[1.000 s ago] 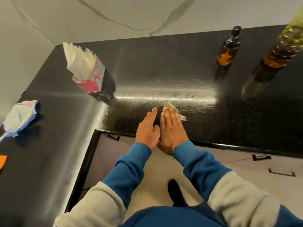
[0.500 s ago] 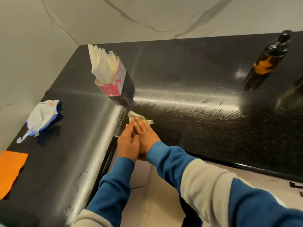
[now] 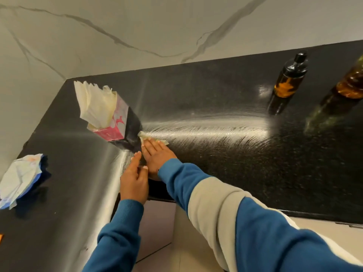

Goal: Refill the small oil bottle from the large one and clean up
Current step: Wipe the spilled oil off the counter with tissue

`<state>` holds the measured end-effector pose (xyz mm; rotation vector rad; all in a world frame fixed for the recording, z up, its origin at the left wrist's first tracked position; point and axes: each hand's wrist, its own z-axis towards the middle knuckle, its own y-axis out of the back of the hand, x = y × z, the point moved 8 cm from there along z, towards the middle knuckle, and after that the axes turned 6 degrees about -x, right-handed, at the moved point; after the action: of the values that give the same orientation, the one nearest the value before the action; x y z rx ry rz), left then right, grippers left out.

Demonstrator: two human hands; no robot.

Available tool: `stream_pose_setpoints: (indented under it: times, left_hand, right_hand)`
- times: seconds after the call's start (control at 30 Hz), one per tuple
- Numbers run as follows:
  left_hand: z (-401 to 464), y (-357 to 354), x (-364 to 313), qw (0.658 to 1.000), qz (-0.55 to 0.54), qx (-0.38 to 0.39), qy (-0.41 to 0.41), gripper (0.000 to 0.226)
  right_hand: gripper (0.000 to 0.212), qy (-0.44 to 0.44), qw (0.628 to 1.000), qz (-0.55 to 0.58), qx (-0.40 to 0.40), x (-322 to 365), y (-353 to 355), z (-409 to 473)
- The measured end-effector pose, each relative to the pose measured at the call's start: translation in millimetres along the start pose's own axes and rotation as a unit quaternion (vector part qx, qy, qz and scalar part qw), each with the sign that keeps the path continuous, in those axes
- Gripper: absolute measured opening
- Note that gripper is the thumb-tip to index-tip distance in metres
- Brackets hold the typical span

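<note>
Small oil bottle (image 3: 287, 83) upright at back right of black counter (image 3: 216, 91), large bottle (image 3: 351, 81) just beside it at frame edge | right hand (image 3: 157, 156) flat, fingers straight, pressing tissue (image 3: 144, 136) onto counter beside tissue box (image 3: 110, 116) | left hand (image 3: 133, 181) flat, fingers spread slightly, beside right hand | crumpled wrapper (image 3: 19, 177) far left

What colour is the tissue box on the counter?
The tissue box is pink-red and white, with cream tissues sticking out; the head view shows it.
</note>
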<state>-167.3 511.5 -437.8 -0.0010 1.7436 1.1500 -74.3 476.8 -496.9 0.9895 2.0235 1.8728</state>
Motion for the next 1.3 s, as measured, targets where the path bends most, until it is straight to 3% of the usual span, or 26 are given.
stream_pose_setpoints:
  times: [0.33,0.87,1.13,1.3]
  left_hand:
    - [-11,-77,-73,0.993,0.008,0.099,-0.068,0.053]
    - [-58,-156,-141,0.961,0.027,0.241,-0.130,0.054]
    - [-66,-161,-134,0.953,0.032,0.263,-0.148,0.057]
    - [-70,-159,-127,0.955,-0.009,0.276,-0.112,0.063]
  right_hand:
    - [0.091,-0.189,0.975,0.050,-0.103,-160,30,-68]
    - [0.093,-0.446,0.886,0.020,-0.126,-337,51,-271]
    - [0.096,-0.545,0.830,0.027,-0.120,-339,49,-304]
    - [0.096,-0.492,0.863,0.009,-0.116,-298,39,-270]
